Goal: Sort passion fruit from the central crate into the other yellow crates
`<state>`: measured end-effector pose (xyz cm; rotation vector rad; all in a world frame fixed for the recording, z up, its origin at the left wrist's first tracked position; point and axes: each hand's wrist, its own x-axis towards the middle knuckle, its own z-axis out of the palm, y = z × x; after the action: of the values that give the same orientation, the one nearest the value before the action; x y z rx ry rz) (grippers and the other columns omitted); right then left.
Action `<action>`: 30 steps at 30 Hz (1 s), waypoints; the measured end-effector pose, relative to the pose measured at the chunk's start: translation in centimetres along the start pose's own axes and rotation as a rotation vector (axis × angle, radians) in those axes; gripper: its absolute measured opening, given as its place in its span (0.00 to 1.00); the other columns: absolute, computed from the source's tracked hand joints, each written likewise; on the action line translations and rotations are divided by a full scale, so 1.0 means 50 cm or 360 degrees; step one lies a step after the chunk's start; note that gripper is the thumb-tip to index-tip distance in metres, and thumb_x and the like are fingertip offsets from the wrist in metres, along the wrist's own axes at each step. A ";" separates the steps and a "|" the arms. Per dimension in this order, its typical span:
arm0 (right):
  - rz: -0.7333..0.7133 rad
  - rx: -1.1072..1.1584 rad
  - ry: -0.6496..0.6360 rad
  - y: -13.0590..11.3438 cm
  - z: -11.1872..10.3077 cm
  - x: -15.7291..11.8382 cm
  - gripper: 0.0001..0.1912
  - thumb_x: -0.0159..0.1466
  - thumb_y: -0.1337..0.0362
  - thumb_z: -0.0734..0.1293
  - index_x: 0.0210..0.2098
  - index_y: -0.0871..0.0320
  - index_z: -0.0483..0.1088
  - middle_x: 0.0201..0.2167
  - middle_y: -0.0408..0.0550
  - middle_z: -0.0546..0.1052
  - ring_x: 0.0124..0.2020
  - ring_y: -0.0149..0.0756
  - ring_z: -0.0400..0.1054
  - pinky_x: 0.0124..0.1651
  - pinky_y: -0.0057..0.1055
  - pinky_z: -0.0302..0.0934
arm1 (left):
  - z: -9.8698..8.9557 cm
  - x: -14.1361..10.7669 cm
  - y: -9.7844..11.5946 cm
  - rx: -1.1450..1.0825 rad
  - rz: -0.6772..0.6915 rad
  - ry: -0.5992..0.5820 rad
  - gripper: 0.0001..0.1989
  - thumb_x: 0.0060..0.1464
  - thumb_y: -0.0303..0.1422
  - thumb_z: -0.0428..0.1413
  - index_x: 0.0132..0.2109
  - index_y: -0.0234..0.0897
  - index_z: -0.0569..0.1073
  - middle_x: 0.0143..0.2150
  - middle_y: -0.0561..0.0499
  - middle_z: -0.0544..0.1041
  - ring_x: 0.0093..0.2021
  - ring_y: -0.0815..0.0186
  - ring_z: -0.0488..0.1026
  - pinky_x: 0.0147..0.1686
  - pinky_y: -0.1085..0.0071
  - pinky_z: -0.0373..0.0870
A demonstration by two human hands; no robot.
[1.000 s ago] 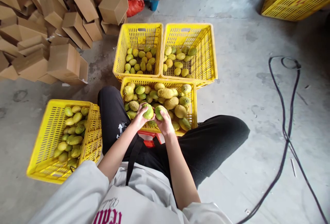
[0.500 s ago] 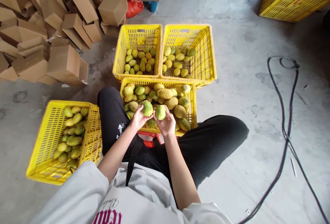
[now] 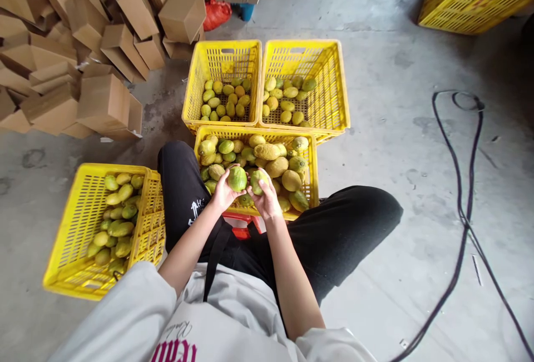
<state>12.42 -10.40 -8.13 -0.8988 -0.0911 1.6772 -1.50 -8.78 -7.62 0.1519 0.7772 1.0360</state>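
Observation:
My left hand [image 3: 224, 193] is closed around a green, yellow-streaked papaya [image 3: 237, 179]. Beside it, my right hand [image 3: 268, 202] grips a second green papaya [image 3: 257, 183], its thumb and fingers partly covering the fruit. The two papayas are held side by side, close together, above the near edge of a yellow crate [image 3: 314, 175] between my knees. Inside that crate lie many larger yellow-green papayas [image 3: 277, 167], some of them hidden by my hands.
Two yellow crates [image 3: 222, 45] [image 3: 340, 87] with smaller papayas stand just beyond, and another crate [image 3: 62, 245] is on my left. Cardboard boxes [image 3: 104, 100] are heaped at far left. A black cable [image 3: 459, 206] loops over the floor at right. A yellow crate [image 3: 471, 6] stands far right.
Both papayas have turned slightly in my hands. My right fingers and thumb now cover more of the right papaya. The crates have stayed where they were.

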 end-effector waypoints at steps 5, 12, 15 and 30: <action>0.0129 0.0150 0.0008 -0.005 -0.006 0.007 0.15 0.58 0.52 0.69 0.42 0.52 0.73 0.40 0.46 0.81 0.42 0.42 0.76 0.41 0.41 0.77 | 0.007 -0.001 0.004 -0.0150 -0.0095 0.0020 0.22 0.63 0.39 0.51 0.62 0.41 0.69 0.46 0.44 0.80 0.41 0.58 0.79 0.35 0.65 0.76; -0.0021 0.0156 0.0014 -0.009 0.006 -0.001 0.15 0.57 0.55 0.72 0.43 0.48 0.71 0.43 0.44 0.80 0.45 0.42 0.77 0.45 0.43 0.76 | 0.009 0.000 0.001 -0.0194 -0.0083 0.0113 0.17 0.64 0.41 0.52 0.53 0.34 0.73 0.45 0.41 0.80 0.47 0.55 0.78 0.46 0.60 0.75; -0.0028 0.0046 -0.0032 -0.007 0.006 -0.006 0.21 0.56 0.58 0.74 0.49 0.44 0.71 0.45 0.40 0.79 0.41 0.35 0.76 0.43 0.37 0.76 | -0.001 0.003 -0.006 -0.0116 -0.0029 0.0092 0.16 0.62 0.41 0.56 0.52 0.35 0.72 0.43 0.43 0.80 0.42 0.59 0.79 0.39 0.66 0.75; 0.0055 0.0082 -0.0063 -0.013 0.007 -0.003 0.15 0.56 0.56 0.69 0.44 0.48 0.73 0.43 0.42 0.79 0.44 0.41 0.75 0.47 0.43 0.74 | 0.014 -0.001 0.006 -0.0205 -0.0012 0.0075 0.15 0.61 0.38 0.51 0.51 0.37 0.74 0.43 0.44 0.80 0.43 0.58 0.78 0.40 0.62 0.75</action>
<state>12.73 -10.18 -7.47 -0.8331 -0.0592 1.7220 -1.26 -8.52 -6.92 0.0145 0.7507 1.0822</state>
